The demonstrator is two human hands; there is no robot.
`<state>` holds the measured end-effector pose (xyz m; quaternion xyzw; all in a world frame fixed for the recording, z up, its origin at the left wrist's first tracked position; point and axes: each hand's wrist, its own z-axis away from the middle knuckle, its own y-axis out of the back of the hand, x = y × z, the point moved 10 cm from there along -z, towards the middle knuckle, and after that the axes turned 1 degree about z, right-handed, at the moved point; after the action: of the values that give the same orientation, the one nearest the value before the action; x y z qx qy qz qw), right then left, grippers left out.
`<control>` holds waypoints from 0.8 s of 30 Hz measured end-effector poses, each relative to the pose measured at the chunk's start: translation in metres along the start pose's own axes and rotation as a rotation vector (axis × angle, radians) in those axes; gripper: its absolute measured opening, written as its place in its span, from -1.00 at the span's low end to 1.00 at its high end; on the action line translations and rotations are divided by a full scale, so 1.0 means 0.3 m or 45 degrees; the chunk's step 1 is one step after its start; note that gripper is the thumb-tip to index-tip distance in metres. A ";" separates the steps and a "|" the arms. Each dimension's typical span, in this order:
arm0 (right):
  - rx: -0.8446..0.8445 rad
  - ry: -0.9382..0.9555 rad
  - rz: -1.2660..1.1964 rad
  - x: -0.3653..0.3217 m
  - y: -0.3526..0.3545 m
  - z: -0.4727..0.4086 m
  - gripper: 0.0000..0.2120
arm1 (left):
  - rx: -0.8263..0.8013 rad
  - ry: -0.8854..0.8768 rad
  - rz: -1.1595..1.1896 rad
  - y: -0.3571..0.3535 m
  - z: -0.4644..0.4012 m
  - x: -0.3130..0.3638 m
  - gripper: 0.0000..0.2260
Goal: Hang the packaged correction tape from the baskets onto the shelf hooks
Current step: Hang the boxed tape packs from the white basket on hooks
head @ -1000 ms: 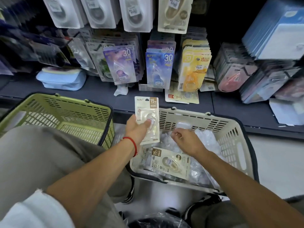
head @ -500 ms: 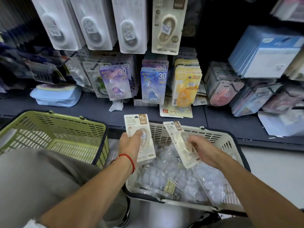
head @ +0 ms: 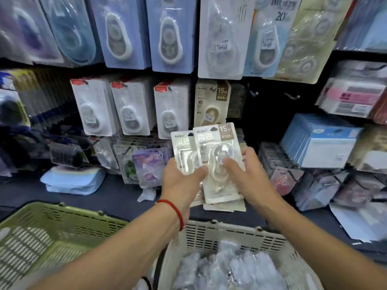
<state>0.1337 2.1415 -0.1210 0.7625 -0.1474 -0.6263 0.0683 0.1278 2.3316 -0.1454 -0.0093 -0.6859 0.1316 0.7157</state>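
Two beige "15M" correction tape packs are raised together in front of the shelf. My left hand (head: 181, 183) grips the rear pack (head: 181, 143) by its lower part. My right hand (head: 249, 174) holds the front pack (head: 217, 147), thumb on its blister, overlapping the rear one. A matching beige pack (head: 211, 103) hangs on a hook just above them. Two bare hooks (head: 253, 93) (head: 292, 96) stick out to its right. The white basket (head: 226, 233) below holds several clear-wrapped packs.
A green basket (head: 41, 231) stands at the lower left. Rows of other packaged tapes hang across the shelf wall. Blue boxes (head: 320, 141) and stacked packs crowd the right side. A light blue pouch (head: 73, 181) lies on the dark shelf board.
Both hands have risen from the white basket toward the shelf. The two packs, held apart before, now overlap. The view has tilted upward.
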 end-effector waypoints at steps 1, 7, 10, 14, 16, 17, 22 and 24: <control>0.044 0.048 0.032 -0.051 0.018 -0.027 -0.65 | -0.022 -0.057 -0.010 -0.012 -0.023 0.052 -0.64; 0.219 0.173 0.054 -0.177 0.036 -0.136 -0.74 | 0.157 -0.310 -0.129 0.103 -0.146 0.217 -0.59; 0.270 0.176 -0.005 -0.181 0.036 -0.173 -0.78 | 0.312 -0.327 -0.139 0.204 -0.179 0.220 -0.58; 0.252 0.176 -0.061 -0.182 0.009 -0.209 -0.79 | 0.364 -0.409 -0.218 0.232 -0.187 0.255 -0.62; 0.259 0.183 -0.107 -0.189 -0.002 -0.217 -0.78 | 0.383 -0.443 -0.218 0.236 -0.183 0.275 -0.64; 0.270 0.182 -0.122 -0.191 -0.005 -0.220 -0.77 | 0.393 -0.445 -0.213 0.238 -0.182 0.280 -0.65; 0.326 0.142 -0.028 -0.175 -0.002 -0.232 -0.68 | 0.414 -0.468 -0.198 0.236 -0.176 0.298 -0.66; 0.372 0.150 0.254 -0.157 -0.001 -0.231 -0.51 | 0.424 -0.480 -0.194 0.236 -0.174 0.302 -0.64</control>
<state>0.1930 2.1508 -0.0627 0.7812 -0.3075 -0.5427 0.0271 0.1691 2.4271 -0.0734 0.1849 -0.7747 0.1878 0.5749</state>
